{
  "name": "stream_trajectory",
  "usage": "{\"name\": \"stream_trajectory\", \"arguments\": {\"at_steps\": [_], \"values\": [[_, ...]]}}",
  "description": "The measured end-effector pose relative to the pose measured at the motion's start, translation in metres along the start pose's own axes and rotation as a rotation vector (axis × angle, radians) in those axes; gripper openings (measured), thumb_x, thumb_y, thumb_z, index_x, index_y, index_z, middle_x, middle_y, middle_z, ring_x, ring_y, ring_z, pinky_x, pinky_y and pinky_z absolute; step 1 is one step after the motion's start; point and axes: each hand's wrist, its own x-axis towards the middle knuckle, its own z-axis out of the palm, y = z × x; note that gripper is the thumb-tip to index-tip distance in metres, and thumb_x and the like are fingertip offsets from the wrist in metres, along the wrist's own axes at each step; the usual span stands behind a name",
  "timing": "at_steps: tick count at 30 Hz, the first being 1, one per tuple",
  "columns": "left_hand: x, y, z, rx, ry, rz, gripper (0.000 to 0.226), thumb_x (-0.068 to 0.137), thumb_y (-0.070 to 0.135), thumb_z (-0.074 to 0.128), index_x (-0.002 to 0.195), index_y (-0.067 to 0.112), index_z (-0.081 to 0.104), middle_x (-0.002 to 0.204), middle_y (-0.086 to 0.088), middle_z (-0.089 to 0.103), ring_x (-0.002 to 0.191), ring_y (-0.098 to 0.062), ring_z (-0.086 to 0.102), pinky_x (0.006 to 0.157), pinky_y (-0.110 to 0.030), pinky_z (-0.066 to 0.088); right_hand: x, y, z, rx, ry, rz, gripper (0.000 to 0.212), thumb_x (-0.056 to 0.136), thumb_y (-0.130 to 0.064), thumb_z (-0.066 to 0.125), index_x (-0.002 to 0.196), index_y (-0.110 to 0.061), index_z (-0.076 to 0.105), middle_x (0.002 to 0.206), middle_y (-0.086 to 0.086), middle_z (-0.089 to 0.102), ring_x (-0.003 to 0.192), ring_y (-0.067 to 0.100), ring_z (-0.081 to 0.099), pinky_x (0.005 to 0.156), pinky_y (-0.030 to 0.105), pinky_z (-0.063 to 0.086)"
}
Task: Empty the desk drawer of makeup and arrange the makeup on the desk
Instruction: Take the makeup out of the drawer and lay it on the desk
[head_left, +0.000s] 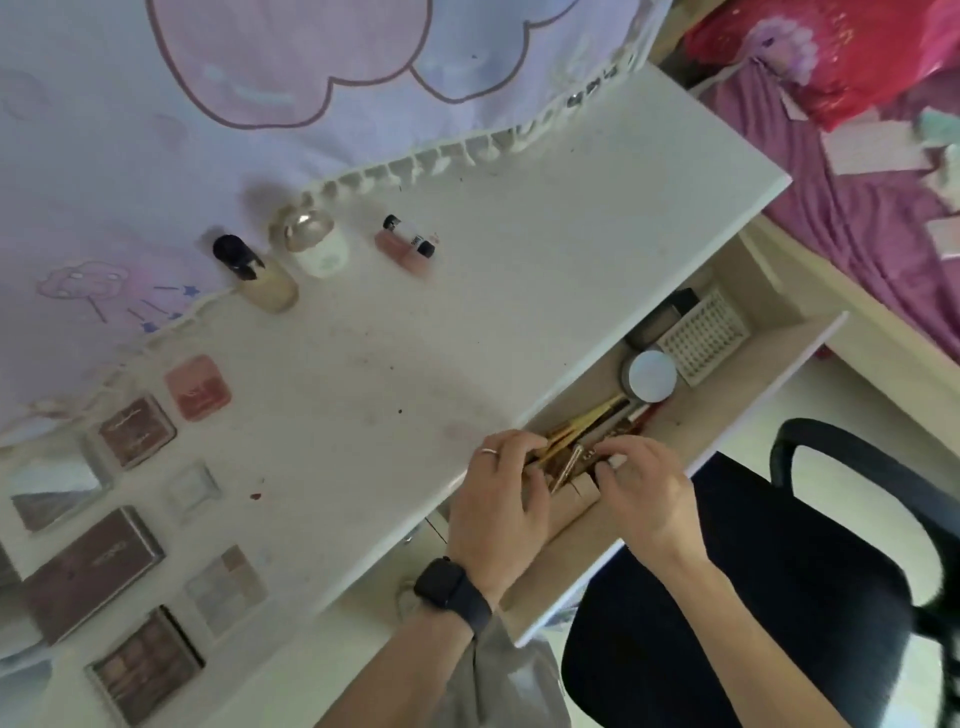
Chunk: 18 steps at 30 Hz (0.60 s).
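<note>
Left hand (498, 499), right hand (644, 499) both curled round gold tubes (576, 441) in open drawer (737, 410); palettes (136, 431) lined left on counter (415, 338).

Head camera looks down, tilted, close over desk (467, 312) and drawer (753, 374).

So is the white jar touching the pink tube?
Apart. The head view shows bare desk between the white jar and the pink tube.
</note>
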Motion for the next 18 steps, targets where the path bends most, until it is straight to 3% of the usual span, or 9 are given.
{"name": "stream_trajectory", "arguments": {"at_steps": [2, 5, 10, 14, 18], "values": [[-0.005, 0.003, 0.025, 0.021, -0.135, -0.015, 0.030, 0.092, 0.016, 0.061, 0.121, 0.024, 0.058, 0.116, 0.002, 0.060, 0.101, -0.014, 0.059, 0.075, -0.023, 0.053, 0.000, 0.023, -0.011, -0.067, 0.004, 0.017, 0.023, 0.086, -0.002, 0.075, 0.107, -0.010, 0.073, 0.108, 0.004, 0.069, 0.101, 0.025, 0.064, 0.088, 0.042, 0.055], [-0.006, -0.002, 0.058, 0.050, -0.355, -0.102, 0.035, 0.095, 0.020, 0.053, 0.130, 0.025, 0.050, 0.128, 0.001, 0.053, 0.115, -0.016, 0.052, 0.085, -0.024, 0.047, 0.017, 0.052, -0.022, -0.212, 0.021, -0.005, 0.030, 0.083, 0.001, 0.076, 0.112, -0.004, 0.071, 0.108, 0.014, 0.067, 0.100, 0.035, 0.060, 0.089, 0.048, 0.053], [-0.003, -0.014, 0.095, 0.262, -0.648, -0.190, 0.050, 0.093, 0.025, 0.053, 0.141, 0.024, 0.039, 0.140, -0.004, 0.044, 0.128, -0.025, 0.043, 0.099, -0.040, 0.048, 0.089, 0.079, -0.021, -0.343, -0.176, 0.237, 0.055, 0.089, -0.033, 0.068, 0.138, -0.013, 0.052, 0.143, 0.016, 0.047, 0.128, 0.039, 0.045, 0.104, 0.048, 0.041], [0.001, -0.017, 0.107, 0.296, -0.703, -0.217, 0.046, 0.092, 0.024, 0.054, 0.136, 0.023, 0.043, 0.137, -0.005, 0.045, 0.125, -0.025, 0.044, 0.097, -0.039, 0.048, 0.138, 0.089, -0.003, -0.421, -0.277, 0.328, 0.084, 0.084, -0.057, 0.071, 0.146, -0.011, 0.036, 0.154, 0.018, 0.031, 0.139, 0.041, 0.036, 0.105, 0.053, 0.042], [0.009, -0.016, 0.108, 0.291, -0.734, -0.232, 0.044, 0.095, 0.025, 0.053, 0.137, 0.022, 0.044, 0.135, -0.007, 0.046, 0.125, -0.026, 0.045, 0.101, -0.039, 0.046, 0.150, 0.101, 0.010, -0.449, -0.265, 0.314, 0.081, 0.086, -0.043, 0.075, 0.143, -0.006, 0.030, 0.142, 0.022, 0.042, 0.129, 0.043, 0.048, 0.095, 0.052, 0.048]]}}
